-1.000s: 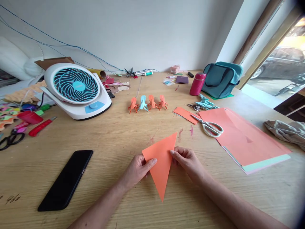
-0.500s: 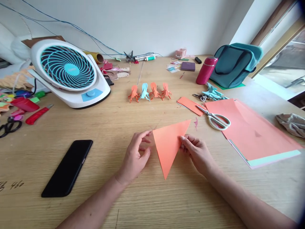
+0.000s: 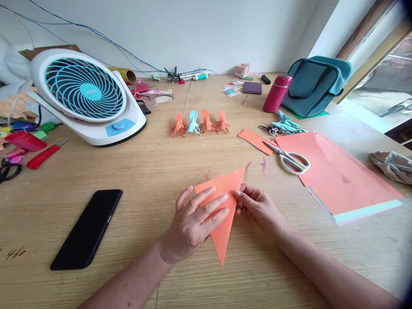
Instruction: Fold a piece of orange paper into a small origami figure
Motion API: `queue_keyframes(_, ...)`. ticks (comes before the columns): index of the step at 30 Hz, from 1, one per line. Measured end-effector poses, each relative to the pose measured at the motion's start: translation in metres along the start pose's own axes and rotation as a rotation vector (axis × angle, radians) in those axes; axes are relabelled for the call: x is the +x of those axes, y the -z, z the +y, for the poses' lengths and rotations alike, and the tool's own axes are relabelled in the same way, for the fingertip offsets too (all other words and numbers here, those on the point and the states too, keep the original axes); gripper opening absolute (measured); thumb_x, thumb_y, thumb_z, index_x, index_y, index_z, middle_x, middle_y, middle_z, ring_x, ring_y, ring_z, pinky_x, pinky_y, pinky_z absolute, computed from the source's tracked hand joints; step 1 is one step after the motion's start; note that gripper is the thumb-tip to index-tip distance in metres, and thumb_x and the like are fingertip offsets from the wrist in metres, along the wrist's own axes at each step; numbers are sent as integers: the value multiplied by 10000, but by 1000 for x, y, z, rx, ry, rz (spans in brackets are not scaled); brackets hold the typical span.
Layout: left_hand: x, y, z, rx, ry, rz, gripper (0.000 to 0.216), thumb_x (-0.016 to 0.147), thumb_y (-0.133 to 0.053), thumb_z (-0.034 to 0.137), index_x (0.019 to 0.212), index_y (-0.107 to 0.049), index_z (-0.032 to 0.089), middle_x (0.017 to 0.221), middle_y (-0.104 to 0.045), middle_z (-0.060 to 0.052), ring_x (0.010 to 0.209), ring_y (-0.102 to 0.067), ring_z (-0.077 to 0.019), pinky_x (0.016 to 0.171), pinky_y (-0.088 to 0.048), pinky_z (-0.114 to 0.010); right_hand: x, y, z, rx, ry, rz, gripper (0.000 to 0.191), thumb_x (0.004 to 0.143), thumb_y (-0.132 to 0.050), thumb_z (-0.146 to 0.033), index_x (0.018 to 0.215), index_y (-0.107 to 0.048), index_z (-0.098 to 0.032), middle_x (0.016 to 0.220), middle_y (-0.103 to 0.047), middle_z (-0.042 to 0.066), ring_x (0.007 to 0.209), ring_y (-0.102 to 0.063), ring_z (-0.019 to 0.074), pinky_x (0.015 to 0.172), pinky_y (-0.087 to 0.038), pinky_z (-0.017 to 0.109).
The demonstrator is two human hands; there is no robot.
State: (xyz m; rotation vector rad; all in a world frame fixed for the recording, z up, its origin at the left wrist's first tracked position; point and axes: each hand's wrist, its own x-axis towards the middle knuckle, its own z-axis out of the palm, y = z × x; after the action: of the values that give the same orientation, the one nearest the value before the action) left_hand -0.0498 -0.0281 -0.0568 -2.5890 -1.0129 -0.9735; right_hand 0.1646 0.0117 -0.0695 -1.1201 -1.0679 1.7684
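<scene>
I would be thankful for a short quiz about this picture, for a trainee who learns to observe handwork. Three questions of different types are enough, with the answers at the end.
1. Multiple choice: What is the right hand holding by its edge?
A) the scissors
B) the orange paper
C) the fan

2. True or false: Of the four folded figures standing in a row, one is light blue and three are orange.

3. Short answer: Which hand lies with its fingers spread over the paper?

Key:
1. B
2. True
3. The left hand
</scene>
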Motion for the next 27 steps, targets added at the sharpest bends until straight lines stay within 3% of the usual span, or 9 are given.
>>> queue_keyframes(5,2,5,0,-131,23,-16,369,962,-453,108,1237,-653,253,1123,-759,-23,1114,-636,-186,1115,-343,-412,-2,-1,2,29,-14,-44,404,735,-796,-550,824,-644,-186,643,-629,-16,545,-559,100,565,-432,238)
queue_keyframes(9,0,6,-5,-206,-2,-11,390,992,-400,131,1302,-615,231,1139,-754,-55,1086,-651,-207,958,-477,-391,-1,-1,3,39,27,-59,374,747,-791,-520,889,-665,-198,687,-640,-6,569,-558,114,593,-453,261)
queue_keyframes(14,-6,3,-12,-182,-100,21,404,992,-395,102,1331,-598,189,1190,-738,-69,1183,-616,-222,947,-474,-396,1,1,1,78,117,3,325,763,-777,-497,911,-661,-232,737,-591,-12,665,-520,132,659,-450,267)
queue_keyframes(21,-3,2,-10,-156,-227,-57,389,993,-372,71,1267,-631,166,1226,-723,-70,1209,-613,-201,972,-479,-380,3,9,-3,33,175,197,395,770,-749,-556,674,-596,-205,618,-511,-24,574,-417,115,574,-355,254)
queue_keyframes(27,-2,1,-5,-116,-289,-67,358,987,-392,61,1198,-667,151,1240,-717,-60,1210,-604,-209,984,-470,-387,5,10,-5,65,209,212,380,795,-735,-541,664,-634,-199,628,-487,-16,606,-412,125,591,-361,259)
